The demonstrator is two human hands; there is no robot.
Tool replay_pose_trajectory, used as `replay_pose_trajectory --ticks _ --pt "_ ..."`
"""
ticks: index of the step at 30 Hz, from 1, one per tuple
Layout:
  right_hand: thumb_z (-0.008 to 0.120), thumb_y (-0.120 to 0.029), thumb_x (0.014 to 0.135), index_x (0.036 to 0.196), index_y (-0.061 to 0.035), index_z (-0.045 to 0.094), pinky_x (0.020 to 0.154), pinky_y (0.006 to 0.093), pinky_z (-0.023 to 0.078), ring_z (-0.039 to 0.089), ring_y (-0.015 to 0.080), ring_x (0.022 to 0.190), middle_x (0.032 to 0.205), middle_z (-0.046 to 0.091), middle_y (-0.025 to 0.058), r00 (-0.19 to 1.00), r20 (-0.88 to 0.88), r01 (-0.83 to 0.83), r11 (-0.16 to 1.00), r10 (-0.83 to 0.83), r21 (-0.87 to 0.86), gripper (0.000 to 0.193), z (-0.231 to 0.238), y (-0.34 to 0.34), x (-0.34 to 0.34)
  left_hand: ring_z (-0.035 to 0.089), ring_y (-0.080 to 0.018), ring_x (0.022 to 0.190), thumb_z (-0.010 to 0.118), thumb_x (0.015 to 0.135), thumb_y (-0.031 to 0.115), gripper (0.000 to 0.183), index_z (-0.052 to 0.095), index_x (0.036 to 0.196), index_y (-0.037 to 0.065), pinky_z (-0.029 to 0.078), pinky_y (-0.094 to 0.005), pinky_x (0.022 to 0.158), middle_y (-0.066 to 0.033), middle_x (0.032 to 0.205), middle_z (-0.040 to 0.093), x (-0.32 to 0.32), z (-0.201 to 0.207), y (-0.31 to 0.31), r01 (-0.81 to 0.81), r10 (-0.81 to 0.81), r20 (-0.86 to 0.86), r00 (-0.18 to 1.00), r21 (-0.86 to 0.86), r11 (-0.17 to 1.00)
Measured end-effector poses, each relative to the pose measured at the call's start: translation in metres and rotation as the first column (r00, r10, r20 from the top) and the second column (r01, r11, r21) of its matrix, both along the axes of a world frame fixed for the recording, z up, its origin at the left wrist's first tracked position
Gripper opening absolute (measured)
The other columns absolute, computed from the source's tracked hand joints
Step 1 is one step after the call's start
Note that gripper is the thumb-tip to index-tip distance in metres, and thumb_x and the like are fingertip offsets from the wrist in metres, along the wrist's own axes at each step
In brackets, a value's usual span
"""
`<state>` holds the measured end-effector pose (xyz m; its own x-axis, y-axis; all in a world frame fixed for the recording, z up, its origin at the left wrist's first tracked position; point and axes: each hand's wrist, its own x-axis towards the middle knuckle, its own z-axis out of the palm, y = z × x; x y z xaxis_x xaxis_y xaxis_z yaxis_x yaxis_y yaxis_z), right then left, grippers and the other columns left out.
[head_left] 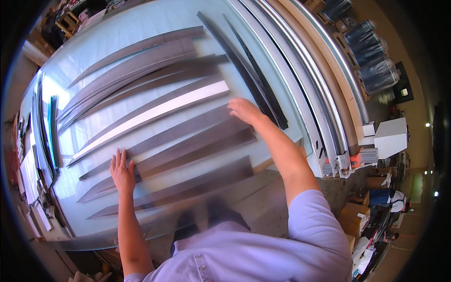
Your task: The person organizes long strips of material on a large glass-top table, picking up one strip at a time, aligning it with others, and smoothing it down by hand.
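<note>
Several long, tapering dark grey strips of thin sheet material lie spread across a pale glass-like tabletop [155, 35]. My left hand [123, 175] rests with fingers stretched out over the left part of one dark grey strip [183, 129]. At that strip's right end, my right hand [245, 111] has its fingers drawn together on the edge. A white strip [159, 115] lies just beyond it, on top of another dark one. Nearer to me are a pair of overlapping strips [202, 146] and a single broad strip [206, 183].
Long black strips [242, 66] lie crosswise at the right. Beside them runs a long metal rail and roller assembly [300, 70]. More thin strips [47, 127] are stacked at the left edge. Plastic-wrapped dark rolls [378, 75], a white box [391, 137] and cartons [354, 218] stand farther right.
</note>
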<state>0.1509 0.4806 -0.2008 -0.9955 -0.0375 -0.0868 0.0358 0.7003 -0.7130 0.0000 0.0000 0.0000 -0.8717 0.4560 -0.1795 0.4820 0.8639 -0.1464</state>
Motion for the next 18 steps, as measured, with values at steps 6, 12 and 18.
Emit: replay_pose_trajectory --ticks 6,12,18 --pt "0.076 -0.006 0.08 0.105 -0.0002 0.069 0.088 0.0439 0.052 0.062 0.0354 0.103 0.104 0.063 0.0153 0.996 0.036 -0.078 0.996 0.076 0.051 0.026 0.006 -0.002 0.008 0.04 -0.0393 0.143 0.059 0.1 0.029 0.053 0.049 0.15 0.014 0.03 -0.0477 0.117 -0.0105 0.158 0.044 0.005 -0.001 -0.004 -0.007 0.007 0.004 1.0 -0.006 1.0" --pt "0.065 -0.007 0.085 0.089 -0.0032 0.065 0.076 0.0455 0.053 0.065 0.0346 0.091 0.091 0.063 0.0147 0.998 0.026 -0.062 0.991 0.059 0.114 0.006 0.007 -0.001 0.017 0.04 -0.0386 0.143 0.061 0.099 0.029 0.054 0.05 0.15 0.016 0.031 -0.0476 0.117 -0.0096 0.158 0.044 0.009 -0.005 0.0 -0.019 0.019 0.005 1.0 0.003 1.0" --pt "0.06 -0.001 0.079 0.077 -0.0068 0.056 0.068 0.0425 0.054 0.065 0.0318 0.083 0.084 0.061 0.0116 0.98 -0.172 -0.032 0.941 0.095 0.337 0.007 0.014 0.004 0.019 0.04 -0.0385 0.144 0.062 0.099 0.03 0.055 0.049 0.15 0.018 0.032 -0.0476 0.116 -0.0089 0.158 0.044 0.009 -0.011 0.006 -0.018 0.018 0.018 1.0 0.022 1.0"
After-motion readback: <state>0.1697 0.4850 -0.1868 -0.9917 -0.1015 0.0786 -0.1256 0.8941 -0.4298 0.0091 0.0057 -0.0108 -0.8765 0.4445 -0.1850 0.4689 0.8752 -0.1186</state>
